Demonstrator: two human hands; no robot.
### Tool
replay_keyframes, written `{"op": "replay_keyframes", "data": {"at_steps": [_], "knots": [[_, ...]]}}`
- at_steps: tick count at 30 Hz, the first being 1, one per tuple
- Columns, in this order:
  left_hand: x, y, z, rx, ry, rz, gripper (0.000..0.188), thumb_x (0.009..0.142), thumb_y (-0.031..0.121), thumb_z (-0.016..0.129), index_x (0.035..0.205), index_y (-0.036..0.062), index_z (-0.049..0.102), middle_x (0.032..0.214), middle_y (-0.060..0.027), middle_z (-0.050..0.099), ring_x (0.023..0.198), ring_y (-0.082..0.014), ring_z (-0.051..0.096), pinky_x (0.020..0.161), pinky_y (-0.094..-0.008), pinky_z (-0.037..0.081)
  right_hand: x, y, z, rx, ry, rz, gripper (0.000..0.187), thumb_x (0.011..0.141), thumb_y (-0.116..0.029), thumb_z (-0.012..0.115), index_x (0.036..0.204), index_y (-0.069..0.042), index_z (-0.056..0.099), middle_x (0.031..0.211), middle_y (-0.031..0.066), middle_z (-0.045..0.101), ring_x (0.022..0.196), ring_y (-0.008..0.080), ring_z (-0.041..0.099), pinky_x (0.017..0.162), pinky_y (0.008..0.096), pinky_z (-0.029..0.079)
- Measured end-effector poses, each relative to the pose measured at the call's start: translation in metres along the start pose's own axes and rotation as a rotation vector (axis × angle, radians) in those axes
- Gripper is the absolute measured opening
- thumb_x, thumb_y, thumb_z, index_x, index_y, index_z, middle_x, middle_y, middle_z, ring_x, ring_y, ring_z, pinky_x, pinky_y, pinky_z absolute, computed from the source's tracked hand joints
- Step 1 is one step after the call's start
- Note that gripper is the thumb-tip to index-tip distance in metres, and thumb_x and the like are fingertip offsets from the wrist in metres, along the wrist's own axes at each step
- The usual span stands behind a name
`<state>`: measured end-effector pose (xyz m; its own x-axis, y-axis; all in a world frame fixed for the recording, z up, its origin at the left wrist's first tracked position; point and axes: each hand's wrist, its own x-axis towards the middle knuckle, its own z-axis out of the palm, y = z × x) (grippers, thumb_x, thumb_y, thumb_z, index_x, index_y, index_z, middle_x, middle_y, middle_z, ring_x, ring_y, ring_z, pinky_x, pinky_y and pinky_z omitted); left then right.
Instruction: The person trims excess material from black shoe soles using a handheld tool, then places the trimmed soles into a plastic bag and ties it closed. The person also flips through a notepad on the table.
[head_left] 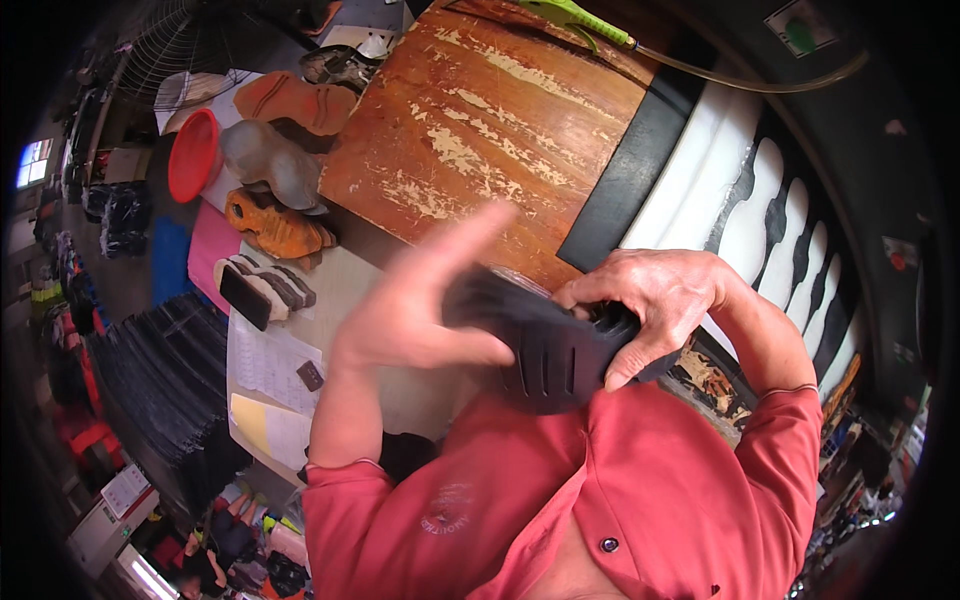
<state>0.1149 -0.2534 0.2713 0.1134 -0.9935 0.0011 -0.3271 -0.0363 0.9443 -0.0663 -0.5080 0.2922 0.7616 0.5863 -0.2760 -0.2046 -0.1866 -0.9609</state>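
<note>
Close against the red shirt (pixel 640 460), the right grip (pixel 660 300) is closed over the end of a black slotted piece (pixel 545 365), thumb on the near face and fingers curled over the top, a hold that seems meant to steady it near the body. The left grip (pixel 425 310) is spread wide, blurred, its thumb overlapping the piece's other end; whether it touches, I cannot tell, though it has nothing clasped. The piece is held up before the chest, just short of a worn brown board (pixel 520 90) whose finish has flaked in pale streaks, perhaps from long use as a working surface. A black strip (pixel 640 160) lies along the board's right edge, with white waisted shapes (pixel 765 190) in a row beyond, likely grouped by kind. Left of the board, the pale counter (pixel 335 290) bears papers (pixel 270 375), a striped bundle (pixel 265 290), orange molded pieces (pixel 270 235) and a red dish (pixel 195 155), seemingly kept aside to leave the board free. Farther off are a dark layered stack (pixel 160 390), a wire fan guard (pixel 180 50) and a bright window (pixel 35 162).
</note>
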Motion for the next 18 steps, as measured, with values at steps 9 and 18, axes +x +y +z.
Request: {"op": "replay_keyframes", "data": {"at_steps": [9, 18], "knots": [[0.026, 0.003, 0.072, -1.002, 0.059, -0.179, 0.062, 0.099, 0.041, 0.075, 0.138, -0.0051, 0.06, 0.127, -0.0073, 0.07, 0.116, -0.0131, 0.064, 0.102, -0.0298, 0.051, -0.045, -0.029, -0.066, -0.502, 0.423, -0.118, 0.072, 0.077, -0.032, 0.095, 0.135, -0.001, 0.067, 0.109, 0.0122, 0.077, 0.1, 0.0226, 0.074, 0.088, 0.0341, 0.059], [0.056, -0.033, 0.105, -1.425, 0.402, -0.742, 0.055, 0.105, 0.041, 0.066, 0.14, 0.0, 0.058, 0.129, -0.0099, 0.07, 0.117, -0.0182, 0.068, 0.099, -0.0343, 0.058, -0.055, 0.046, 0.033, 0.292, 1.249, 0.216, 0.048, 0.099, -0.031, 0.077, 0.129, 0.004, 0.068, 0.108, 0.0085, 0.074, 0.103, 0.0166, 0.07, 0.095, 0.0303, 0.055]]}}
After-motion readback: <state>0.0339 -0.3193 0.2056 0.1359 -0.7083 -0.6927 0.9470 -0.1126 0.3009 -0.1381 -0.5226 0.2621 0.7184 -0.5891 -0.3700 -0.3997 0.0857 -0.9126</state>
